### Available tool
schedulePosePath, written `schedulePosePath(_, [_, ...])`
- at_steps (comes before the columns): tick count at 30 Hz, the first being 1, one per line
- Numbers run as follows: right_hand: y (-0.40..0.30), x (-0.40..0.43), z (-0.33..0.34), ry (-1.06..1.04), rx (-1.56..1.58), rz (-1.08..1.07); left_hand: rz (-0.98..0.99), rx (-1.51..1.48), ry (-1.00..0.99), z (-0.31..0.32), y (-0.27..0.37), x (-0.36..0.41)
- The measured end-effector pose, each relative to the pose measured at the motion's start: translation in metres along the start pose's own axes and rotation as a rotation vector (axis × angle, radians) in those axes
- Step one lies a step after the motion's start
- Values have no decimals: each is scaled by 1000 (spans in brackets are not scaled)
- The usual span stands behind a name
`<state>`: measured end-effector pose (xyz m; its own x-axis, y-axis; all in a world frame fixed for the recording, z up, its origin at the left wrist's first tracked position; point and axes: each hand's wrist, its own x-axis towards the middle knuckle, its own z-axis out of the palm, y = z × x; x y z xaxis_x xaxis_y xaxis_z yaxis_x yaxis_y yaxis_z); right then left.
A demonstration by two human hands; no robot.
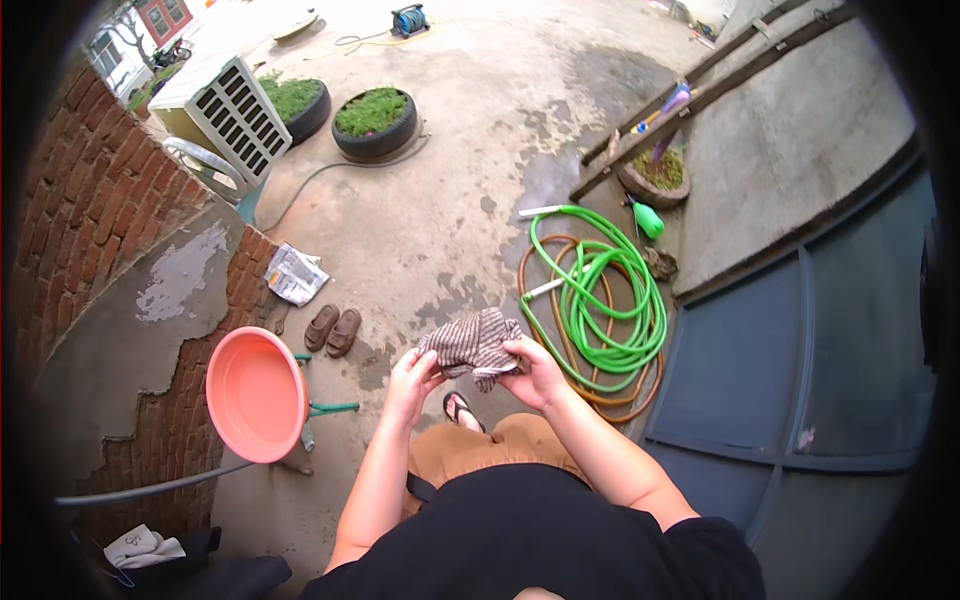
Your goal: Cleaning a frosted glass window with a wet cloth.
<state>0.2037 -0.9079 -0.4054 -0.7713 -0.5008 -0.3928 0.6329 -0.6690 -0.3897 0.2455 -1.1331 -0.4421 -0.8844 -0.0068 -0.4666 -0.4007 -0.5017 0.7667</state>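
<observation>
A brown-and-white striped cloth (472, 345) is stretched between my two hands at waist height, bunched and folded, with a pale edge at its lower right. My left hand (412, 379) pinches its left end between thumb and fingers. On the other side my right hand (534, 371) grips the right end, thumb on top. Below and to the left of my hands, a pink plastic basin (259, 394) rests on a stand with green legs (334, 409); its inside looks bare.
Coiled green hose (615, 315) and a brown hose (525, 262) lie on the concrete to the right, beside a blue metal door (735, 360). Brown slippers (331, 328) and a folded printed bag (296, 274) lie left. A wooden ladder (675, 112) leans against the right wall.
</observation>
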Motion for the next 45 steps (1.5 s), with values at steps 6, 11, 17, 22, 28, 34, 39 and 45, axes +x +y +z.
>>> schedulePosePath(6, [-54, 94, 38, -12, -58, -50, 39, 209, -42, -4, 76, 103])
schedulePosePath(11, [-125, 179, 47, 21, -127, -144, 49, 355, -86, 8, 124, 211])
schedulePosePath(17, [-239, 340, 53, -27, -262, -132, 67, 365, -64, 44, 210, 368])
schedulePosePath(22, [-340, 476, 94, -119, -213, -120, 85, 243, -7, 72, 297, 486])
schedulePosePath(28, [-457, 600, 128, -136, -265, -29, 161, 96, 47, 107, 378, 633])
schedulePosePath(34, [-565, 738, 100, -122, -241, -58, 104, 123, 48, 140, 429, 816])
schedulePosePath(39, [-669, 827, 80, 95, -163, -225, 0, 140, -124, 213, 484, 1005])
schedulePosePath(45, [-800, 877, 43, 273, -58, -421, -93, 393, -407, 364, 537, 1184])
